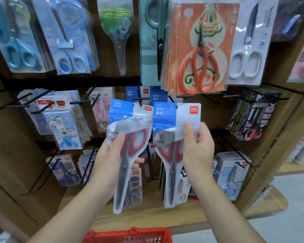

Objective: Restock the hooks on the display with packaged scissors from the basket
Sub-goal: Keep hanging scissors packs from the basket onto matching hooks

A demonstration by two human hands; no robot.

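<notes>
Wooden display board (16,155) fills the view ahead of me, hung row on row with carded scissors on black wire hooks. Below, at the bottom edge, the red basket (130,235) sits between my forearms; I cannot see what is left in it.

I hold two matching packs of red-handled scissors, both up in front of the middle row. Each stands nearly upright, blue header on top and blade tips pointing down, leaning a little with the top toward the right.

My left hand (112,155) grips the left pack (128,137) at the handles, thumb pressed on the front and fingers curled round behind. My right hand (198,146) pinches the right pack (174,130) the same way, thumb on the label and fingers behind.

What matters, I judge, is the centre hook (139,99), which already carries blue-headed packs of the same kind. It pokes out toward me just over the top edge of the left pack, so the left hand is the nearer one. That pack's hanging hole lies close to the hook's tip; I cannot tell whether it has caught. The right pack's hole (176,107) is clearly free, off to the hook's right.
</notes>
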